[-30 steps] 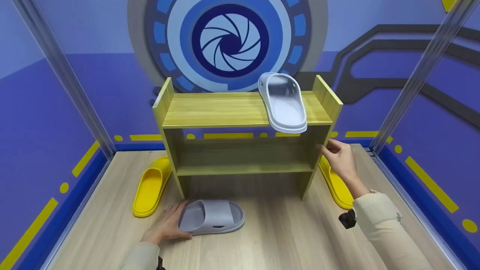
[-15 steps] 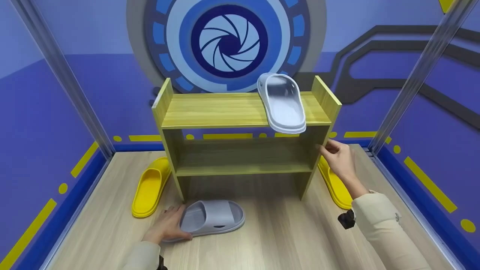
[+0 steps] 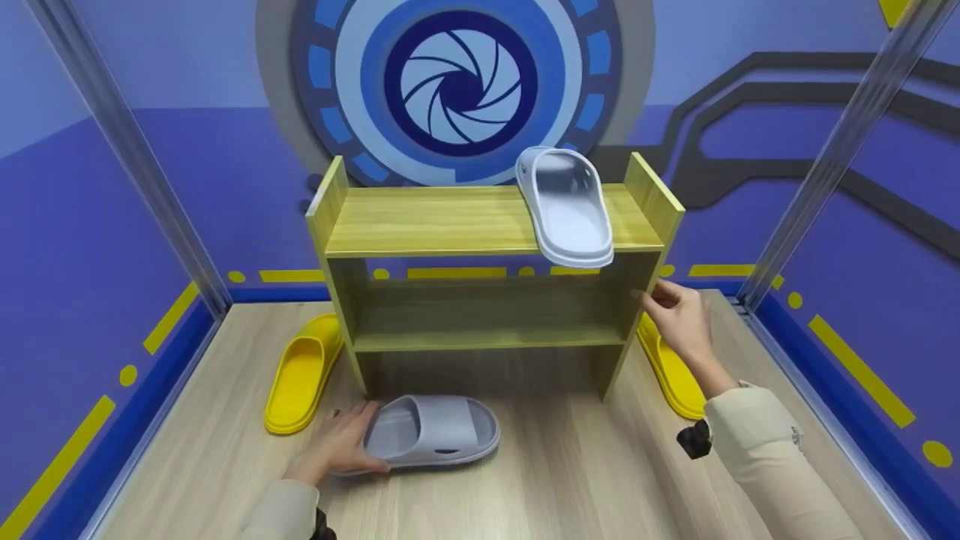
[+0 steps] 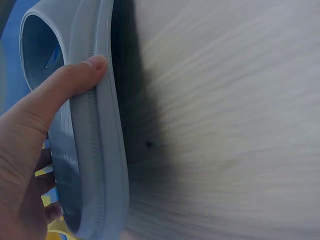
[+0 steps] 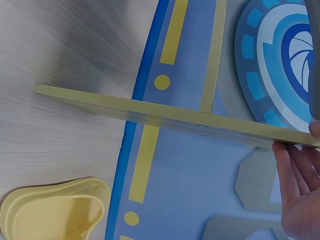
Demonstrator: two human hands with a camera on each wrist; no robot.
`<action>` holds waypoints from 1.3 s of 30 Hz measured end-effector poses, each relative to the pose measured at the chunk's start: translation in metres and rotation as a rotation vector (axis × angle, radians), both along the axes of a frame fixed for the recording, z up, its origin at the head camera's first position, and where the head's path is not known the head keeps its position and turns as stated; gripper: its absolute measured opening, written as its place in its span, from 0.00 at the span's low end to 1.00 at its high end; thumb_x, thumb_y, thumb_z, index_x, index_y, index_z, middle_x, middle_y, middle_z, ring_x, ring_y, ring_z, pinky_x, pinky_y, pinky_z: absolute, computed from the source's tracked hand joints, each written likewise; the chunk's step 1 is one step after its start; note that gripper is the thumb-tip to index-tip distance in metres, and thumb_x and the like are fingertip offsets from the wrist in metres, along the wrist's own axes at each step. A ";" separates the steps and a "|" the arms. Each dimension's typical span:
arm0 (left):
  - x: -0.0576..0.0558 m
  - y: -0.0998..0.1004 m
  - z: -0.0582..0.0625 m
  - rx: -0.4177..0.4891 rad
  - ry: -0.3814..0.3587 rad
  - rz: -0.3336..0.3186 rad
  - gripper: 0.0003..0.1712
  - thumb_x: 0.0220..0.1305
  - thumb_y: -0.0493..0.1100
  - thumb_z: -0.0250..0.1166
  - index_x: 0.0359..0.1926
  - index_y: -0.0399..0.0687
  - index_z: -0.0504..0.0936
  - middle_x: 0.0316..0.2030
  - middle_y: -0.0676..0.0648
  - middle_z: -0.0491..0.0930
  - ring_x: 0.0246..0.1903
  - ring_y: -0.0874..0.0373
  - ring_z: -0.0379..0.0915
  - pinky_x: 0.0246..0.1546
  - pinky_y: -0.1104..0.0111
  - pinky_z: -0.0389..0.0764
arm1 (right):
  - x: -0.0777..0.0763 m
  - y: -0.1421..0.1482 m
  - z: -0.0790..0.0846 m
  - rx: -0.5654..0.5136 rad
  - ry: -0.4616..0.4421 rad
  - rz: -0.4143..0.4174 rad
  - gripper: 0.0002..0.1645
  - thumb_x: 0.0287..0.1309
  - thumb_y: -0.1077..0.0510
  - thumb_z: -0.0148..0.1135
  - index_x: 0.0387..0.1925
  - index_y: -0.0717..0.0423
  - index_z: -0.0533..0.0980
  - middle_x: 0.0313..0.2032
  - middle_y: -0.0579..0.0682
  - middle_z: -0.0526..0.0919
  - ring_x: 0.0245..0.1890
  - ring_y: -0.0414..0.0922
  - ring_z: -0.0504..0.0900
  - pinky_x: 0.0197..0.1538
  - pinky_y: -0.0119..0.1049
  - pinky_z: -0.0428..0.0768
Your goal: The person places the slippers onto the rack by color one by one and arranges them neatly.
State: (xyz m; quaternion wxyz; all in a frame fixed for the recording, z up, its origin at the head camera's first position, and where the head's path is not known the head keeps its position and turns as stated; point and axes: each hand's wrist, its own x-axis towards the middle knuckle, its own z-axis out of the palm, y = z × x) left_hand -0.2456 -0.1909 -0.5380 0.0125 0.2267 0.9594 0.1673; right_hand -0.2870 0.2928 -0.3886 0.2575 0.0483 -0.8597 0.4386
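My left hand (image 3: 341, 442) grips a grey slide slipper (image 3: 446, 427) by its heel end, low over the tabletop in front of the shelf. In the left wrist view the thumb (image 4: 87, 75) presses along the sole's side edge, and the other fingers wrap the far side. My right hand (image 3: 682, 322) pinches the front edge of the right side panel (image 5: 165, 115) of a small yellow wooden shelf (image 3: 431, 217). Another grey slipper (image 3: 576, 217) lies on the shelf's top board, towards the right, its heel end jutting past the front edge.
One yellow slipper (image 3: 295, 382) lies on the table left of the shelf. Another yellow slipper (image 3: 679, 382) is on the right, partly behind my right hand and the side panel. Blue and purple printed walls with metal corner posts (image 3: 840, 150) enclose the tabletop (image 3: 555, 480).
The grey slipper in my left hand has risen slightly and shifted a little to the right. My right hand keeps its hold on the shelf panel, unmoved.
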 end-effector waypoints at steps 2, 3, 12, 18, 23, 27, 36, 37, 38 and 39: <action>-0.001 0.003 0.004 -0.006 0.041 -0.016 0.54 0.26 0.64 0.71 0.55 0.42 0.64 0.49 0.37 0.69 0.49 0.41 0.63 0.47 0.45 0.58 | 0.000 0.001 0.000 0.003 -0.009 -0.002 0.17 0.51 0.51 0.61 0.40 0.57 0.79 0.29 0.50 0.81 0.26 0.42 0.77 0.31 0.25 0.74; -0.001 0.004 0.006 -0.008 0.062 -0.025 0.53 0.26 0.64 0.71 0.55 0.42 0.65 0.48 0.38 0.69 0.48 0.41 0.64 0.46 0.45 0.59 | 0.000 0.001 0.000 0.006 -0.014 -0.004 0.18 0.51 0.50 0.61 0.40 0.57 0.79 0.30 0.50 0.81 0.26 0.42 0.77 0.31 0.25 0.74; -0.002 0.018 0.029 -0.020 0.157 -0.053 0.54 0.26 0.66 0.70 0.55 0.44 0.64 0.47 0.41 0.70 0.48 0.42 0.64 0.45 0.45 0.60 | 0.000 0.002 -0.001 0.009 0.003 -0.002 0.17 0.51 0.50 0.61 0.39 0.58 0.80 0.29 0.51 0.81 0.26 0.41 0.76 0.30 0.25 0.73; -0.001 0.025 0.046 -0.009 0.195 -0.080 0.53 0.26 0.65 0.71 0.55 0.44 0.65 0.45 0.44 0.70 0.46 0.46 0.63 0.45 0.46 0.60 | -0.001 0.002 -0.002 0.002 0.031 0.014 0.17 0.51 0.52 0.61 0.39 0.59 0.80 0.29 0.52 0.81 0.25 0.39 0.77 0.30 0.24 0.73; 0.000 0.029 0.061 -0.008 0.189 -0.090 0.52 0.28 0.65 0.70 0.56 0.45 0.64 0.47 0.45 0.69 0.47 0.46 0.62 0.48 0.45 0.57 | 0.000 0.001 -0.001 -0.006 0.021 0.020 0.17 0.51 0.52 0.61 0.40 0.59 0.79 0.30 0.52 0.81 0.26 0.41 0.77 0.31 0.24 0.73; 0.002 0.031 0.074 -0.015 0.212 -0.097 0.53 0.28 0.66 0.70 0.56 0.45 0.64 0.47 0.45 0.69 0.47 0.46 0.62 0.48 0.43 0.57 | 0.001 0.001 0.000 -0.028 0.022 0.050 0.18 0.51 0.53 0.61 0.41 0.60 0.79 0.30 0.55 0.81 0.27 0.44 0.77 0.31 0.24 0.73; 0.004 0.033 0.105 -0.021 0.197 -0.112 0.54 0.30 0.67 0.68 0.58 0.46 0.63 0.50 0.46 0.68 0.48 0.49 0.61 0.49 0.48 0.56 | -0.001 0.001 -0.001 -0.010 0.000 0.021 0.17 0.51 0.52 0.61 0.40 0.59 0.79 0.29 0.53 0.81 0.26 0.45 0.77 0.30 0.25 0.73; 0.004 0.033 0.108 -0.023 0.194 -0.116 0.54 0.30 0.68 0.68 0.58 0.46 0.63 0.50 0.46 0.68 0.48 0.49 0.61 0.49 0.48 0.56 | -0.001 0.001 -0.001 -0.006 0.001 0.016 0.17 0.51 0.52 0.61 0.39 0.59 0.79 0.29 0.53 0.81 0.26 0.44 0.77 0.30 0.25 0.73; 0.004 0.033 0.112 -0.023 0.194 -0.120 0.53 0.30 0.68 0.68 0.58 0.46 0.63 0.50 0.46 0.68 0.48 0.49 0.61 0.49 0.48 0.56 | -0.001 0.001 -0.001 -0.002 0.000 0.008 0.17 0.51 0.51 0.61 0.39 0.59 0.79 0.28 0.53 0.81 0.26 0.43 0.77 0.30 0.25 0.73; 0.004 0.033 0.115 -0.023 0.193 -0.126 0.53 0.30 0.67 0.68 0.58 0.46 0.63 0.50 0.46 0.68 0.47 0.50 0.61 0.48 0.49 0.56 | -0.002 0.001 -0.001 0.002 0.002 0.002 0.17 0.51 0.51 0.61 0.39 0.59 0.79 0.28 0.52 0.81 0.25 0.42 0.76 0.30 0.25 0.73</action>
